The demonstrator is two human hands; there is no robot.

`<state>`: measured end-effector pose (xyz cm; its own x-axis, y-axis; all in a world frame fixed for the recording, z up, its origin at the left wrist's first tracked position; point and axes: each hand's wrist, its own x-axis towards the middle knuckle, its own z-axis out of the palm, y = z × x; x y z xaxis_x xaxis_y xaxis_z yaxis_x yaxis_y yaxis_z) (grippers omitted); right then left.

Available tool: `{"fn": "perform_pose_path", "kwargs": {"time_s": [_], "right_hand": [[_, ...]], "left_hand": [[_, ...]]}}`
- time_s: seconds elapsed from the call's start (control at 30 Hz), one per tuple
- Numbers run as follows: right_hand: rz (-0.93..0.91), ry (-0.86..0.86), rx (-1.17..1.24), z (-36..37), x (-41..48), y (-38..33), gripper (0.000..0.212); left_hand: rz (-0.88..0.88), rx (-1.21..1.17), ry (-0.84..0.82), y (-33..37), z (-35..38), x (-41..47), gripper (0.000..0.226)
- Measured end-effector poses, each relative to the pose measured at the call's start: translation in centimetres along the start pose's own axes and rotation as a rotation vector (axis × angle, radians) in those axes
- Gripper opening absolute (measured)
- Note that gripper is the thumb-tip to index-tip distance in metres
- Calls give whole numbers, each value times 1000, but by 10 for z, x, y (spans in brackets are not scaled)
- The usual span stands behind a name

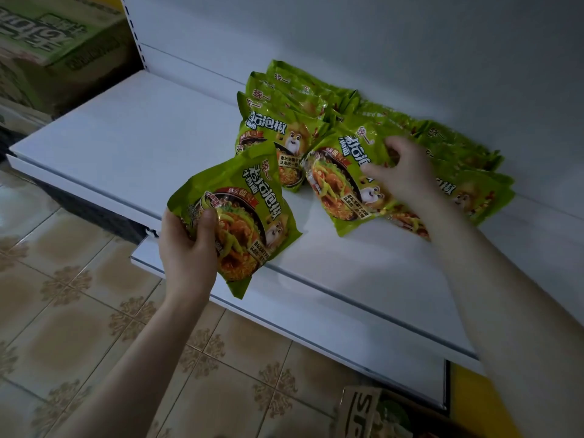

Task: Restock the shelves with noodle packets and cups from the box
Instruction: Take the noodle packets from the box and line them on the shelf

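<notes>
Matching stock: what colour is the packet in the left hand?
Bright green packet, shown in head view.

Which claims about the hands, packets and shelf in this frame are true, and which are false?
1. The left hand grips a green plastic noodle packet. True.
2. That packet lies flat on the white metal shelf. False: the hand holds it up.
3. The right hand curls its fingers on a shelved green packet. True.
4. Noodle cups stand on the shelf. False: only packets are there.
5. The floor is bare concrete. False: it has patterned floor tiles.
</notes>
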<state>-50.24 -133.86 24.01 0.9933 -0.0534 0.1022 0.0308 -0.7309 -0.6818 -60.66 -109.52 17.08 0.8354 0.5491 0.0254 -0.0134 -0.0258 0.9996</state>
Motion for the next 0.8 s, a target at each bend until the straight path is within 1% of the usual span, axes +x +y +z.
{"fn": "perform_pose_path", "kwargs": {"time_s": [0.1, 0.2, 0.3, 0.37, 0.43, 0.5, 0.53, 0.57, 0.63, 0.7, 0.8], "right_hand": [[-26, -138, -189, -1, 20, -11, 43], [-33, -185, -290, 5, 32, -9, 36], [-6, -159, -278, 15, 34, -3, 35], [-36, -119, -307, 21, 35, 1, 36], [-87, -62, -374, 28, 35, 5, 38], [-124, -25, -460, 31, 36, 8, 47], [-125, -23, -506, 32, 37, 10, 54], [-112, -23, -551, 31, 37, 13, 61], [-52, -24, -634, 29, 37, 18, 68], [-28, -3, -683, 28, 36, 22, 66], [-62, 68, -681, 32, 32, 26, 58]], "left_hand": [[8, 10, 5, -2, -2, 2, 7], [13, 16, 7, -3, -2, 4, 8], [16, 14, 5, -2, 1, 4, 19], [21, 21, -3, -2, 3, 5, 17], [18, 31, -8, -4, 4, 6, 9], [18, 34, -10, -6, 4, 6, 9], [18, 33, -11, -6, 5, 7, 13], [16, 31, -14, -6, 6, 7, 16], [10, 23, -22, -7, 6, 8, 13], [6, 17, -27, -8, 7, 9, 8], [15, 15, -36, -8, 8, 9, 17]]}}
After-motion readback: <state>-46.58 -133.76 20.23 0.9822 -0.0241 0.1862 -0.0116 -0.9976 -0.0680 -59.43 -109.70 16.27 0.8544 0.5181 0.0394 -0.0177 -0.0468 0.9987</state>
